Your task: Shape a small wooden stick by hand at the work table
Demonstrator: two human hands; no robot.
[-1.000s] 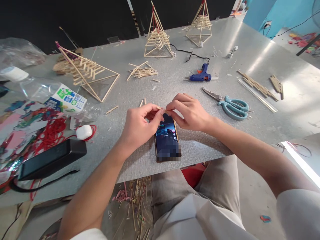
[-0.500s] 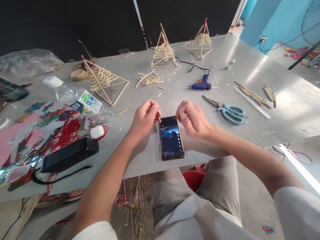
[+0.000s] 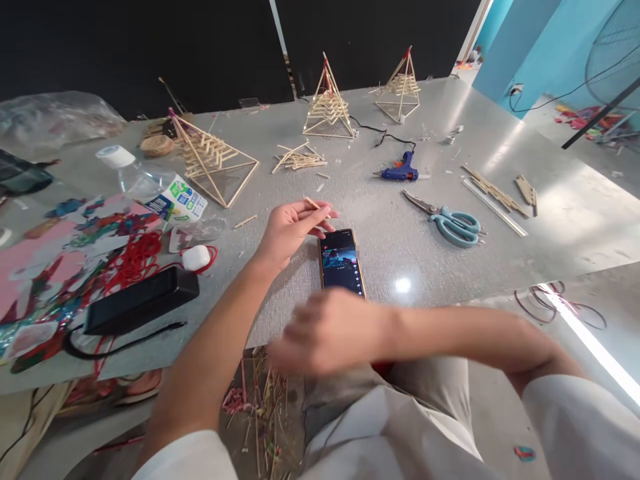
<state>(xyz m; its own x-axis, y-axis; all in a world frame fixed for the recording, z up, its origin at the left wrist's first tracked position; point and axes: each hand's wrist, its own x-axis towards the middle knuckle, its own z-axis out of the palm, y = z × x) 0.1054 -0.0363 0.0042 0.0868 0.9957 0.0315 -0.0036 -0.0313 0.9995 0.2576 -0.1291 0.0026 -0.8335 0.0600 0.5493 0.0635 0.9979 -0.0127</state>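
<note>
Short wooden stick (image 3: 311, 202): held over the tabletop (image 3: 383, 263), just off the far left corner of the smartphone (image 3: 343, 275). The left hand (image 3: 290, 233) had it clamped between thumb and fingers, one end poking out past the knuckles. I could not tell whether that hand rested on the tabletop.

The right hand (image 3: 333, 333) was motion-blurred at the near edge, in front of the phone's lower end. Could not tell whether its fingers were together or apart, or whether they held anything.

Judgement on technique: a stick this thin called for a light, steady pinch, with the free end exposed and the wrist quiet.

Nearby: a loose stick (image 3: 245, 221) lay left of the left hand; beyond, a heap of cut sticks (image 3: 303, 161). To the right, blue-handled scissors (image 3: 443, 215) with blades parted, and a blue glue gun (image 3: 400, 169) on its side. Three stick pyramids (image 3: 327, 110) stood farther back.

Against the frame half a second earlier: the right hand, then a fist beside the phone's upper right, had dropped toward the lap; the left fingers had spread, exposing the stick.
</note>
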